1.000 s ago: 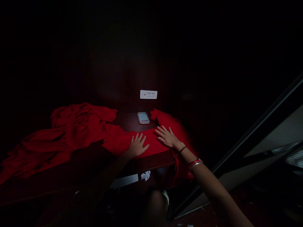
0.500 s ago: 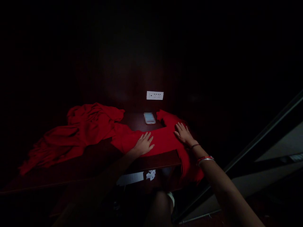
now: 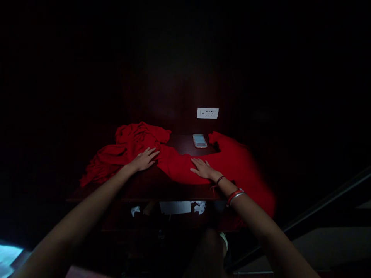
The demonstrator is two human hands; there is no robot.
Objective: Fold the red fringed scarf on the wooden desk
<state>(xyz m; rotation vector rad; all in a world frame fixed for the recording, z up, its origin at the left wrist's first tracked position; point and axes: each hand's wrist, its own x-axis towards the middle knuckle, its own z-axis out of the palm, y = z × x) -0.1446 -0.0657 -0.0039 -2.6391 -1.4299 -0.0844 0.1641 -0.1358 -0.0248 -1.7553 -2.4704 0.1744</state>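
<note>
A long red cloth [image 3: 179, 166] with a fringed left end lies across a dark wooden desk [image 3: 145, 189]. Its left part is bunched in folds, while the middle is flatter and the right part spreads toward the desk's right side. My left hand [image 3: 144, 159] rests with fingers stretched out at the edge of the bunched folds. Palm down on the flatter middle, my right hand [image 3: 202, 168] has its fingers extended; bracelets circle that wrist. Neither hand grips the cloth. Dim light hides much of the cloth's right end.
Behind the cloth lies a phone [image 3: 199, 141] with a lit, blurred screen. A white socket plate [image 3: 208, 113] is on the dark wall. Below the desktop, a shelf holds a pale flat sheet [image 3: 175, 207] and crumpled paper [image 3: 199, 207]. My knee is under the desk.
Both hands have moved left along the cloth, the left one to the bunched folds, the right one to the middle. The cloth's right part has shifted and spread. The view has turned left.
</note>
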